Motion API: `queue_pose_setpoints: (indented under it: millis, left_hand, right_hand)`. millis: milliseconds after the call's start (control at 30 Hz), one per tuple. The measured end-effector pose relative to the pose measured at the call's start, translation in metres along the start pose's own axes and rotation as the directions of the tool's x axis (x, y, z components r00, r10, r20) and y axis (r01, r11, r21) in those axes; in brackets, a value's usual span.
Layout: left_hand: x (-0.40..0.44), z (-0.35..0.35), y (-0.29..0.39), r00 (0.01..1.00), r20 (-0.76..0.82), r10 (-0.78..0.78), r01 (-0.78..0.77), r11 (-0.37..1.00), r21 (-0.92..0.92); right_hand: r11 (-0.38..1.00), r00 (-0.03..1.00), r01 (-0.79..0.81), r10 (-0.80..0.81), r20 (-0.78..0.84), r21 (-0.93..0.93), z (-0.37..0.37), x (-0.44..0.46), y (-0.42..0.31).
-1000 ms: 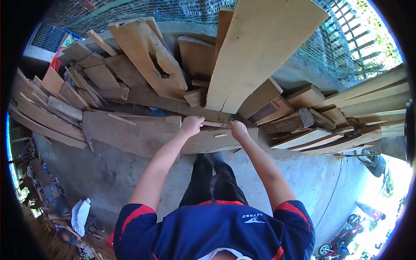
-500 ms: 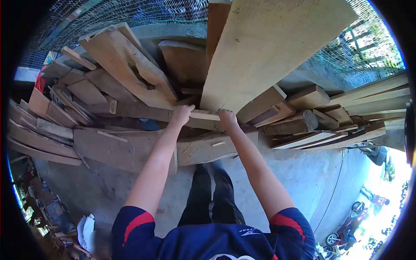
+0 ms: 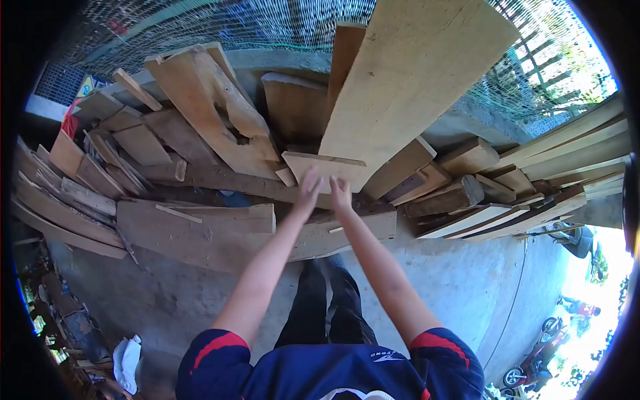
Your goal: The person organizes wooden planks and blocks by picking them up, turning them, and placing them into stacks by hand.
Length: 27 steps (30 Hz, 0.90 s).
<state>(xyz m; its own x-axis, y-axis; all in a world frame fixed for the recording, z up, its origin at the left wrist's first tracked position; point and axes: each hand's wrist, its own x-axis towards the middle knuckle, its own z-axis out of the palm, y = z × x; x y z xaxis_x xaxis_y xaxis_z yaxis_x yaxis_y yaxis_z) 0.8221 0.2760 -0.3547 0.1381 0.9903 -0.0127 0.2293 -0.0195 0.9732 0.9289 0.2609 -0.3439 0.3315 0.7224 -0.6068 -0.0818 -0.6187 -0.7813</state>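
A short wooden board (image 3: 347, 175) leans on the foot of a wide, pale plank (image 3: 413, 73), its top edge facing me. My left hand (image 3: 309, 192) is in front of the short board's left half, fingers apart and slightly blurred. Close to its right, my right hand (image 3: 341, 195) has its fingers stretched toward the same board's face. Neither hand is wrapped round the board; whether the fingertips touch it I cannot tell. Below the hands lies a thick, dusty timber (image 3: 200, 227).
A board with a hole (image 3: 200, 100) leans at the left, beside several stacked offcuts (image 3: 143, 143). More planks (image 3: 560, 150) and a rough block (image 3: 443, 198) lie at the right. Netting (image 3: 267, 27) rises behind a low wall. Concrete floor (image 3: 440, 273) surrounds my legs; a motorcycle (image 3: 530, 363) and a person (image 3: 579, 307) are farther off.
Both hands have let go of the short board's top edge and are lower, in front of it. The board now leans upright against the wide plank. My left hand has moved right.
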Motion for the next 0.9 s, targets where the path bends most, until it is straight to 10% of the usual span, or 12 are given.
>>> queue_pose_setpoints:
  millis: [67,133,267,333,367,400,500,633,733,900]
  left_hand:
    - [-0.050,0.023,0.010,0.979,0.044,-0.200,0.199,0.879,-0.434]
    - [-0.074,0.023,0.019,0.951,0.087,-0.297,0.288,0.745,-0.602]
    - [-0.092,-0.007,0.048,0.911,0.234,-0.340,0.358,0.368,-0.858]
    - [-0.100,-0.028,0.067,0.882,0.336,-0.331,0.400,0.147,-0.905]
    - [-0.104,-0.037,0.079,0.866,0.385,-0.318,0.415,0.030,-0.909]
    - [-0.107,-0.047,0.092,0.851,0.431,-0.300,0.426,-0.086,-0.901]
    - [-0.124,-0.095,0.188,0.898,0.426,-0.108,0.431,0.029,-0.902]
    - [-0.156,-0.151,0.304,0.935,0.078,0.345,-0.142,0.567,-0.812]
    - [-0.196,-0.182,0.376,0.729,-0.116,0.675,-0.481,0.385,-0.788]
    - [-0.255,-0.180,0.486,0.084,-0.026,0.996,-0.508,0.021,-0.861]
  right_hand:
    - [0.734,0.926,-0.368,0.236,0.295,0.571,0.024,-0.033,-0.004]
    - [0.979,0.980,0.146,-0.162,0.114,0.141,0.041,-0.070,-0.007]
    - [0.643,0.654,0.747,-0.664,0.363,-0.169,0.032,-0.142,-0.020]
    - [0.242,0.506,0.832,-0.698,0.506,-0.499,0.012,-0.166,-0.024]
    - [0.460,0.485,0.873,-0.780,0.396,-0.162,0.013,-0.154,-0.011]
    - [0.481,0.588,0.805,-0.724,0.361,-0.348,0.008,-0.160,-0.014]
    - [0.630,0.851,0.448,-0.518,0.087,-0.634,-0.010,-0.185,-0.052]
    - [0.804,0.793,0.491,-0.572,0.210,0.335,-0.069,-0.286,-0.148]
    - [0.483,0.408,0.746,-0.876,0.258,0.458,-0.099,-0.370,-0.186]
    - [0.281,-0.173,0.491,-0.896,0.408,0.825,-0.127,-0.454,-0.209]
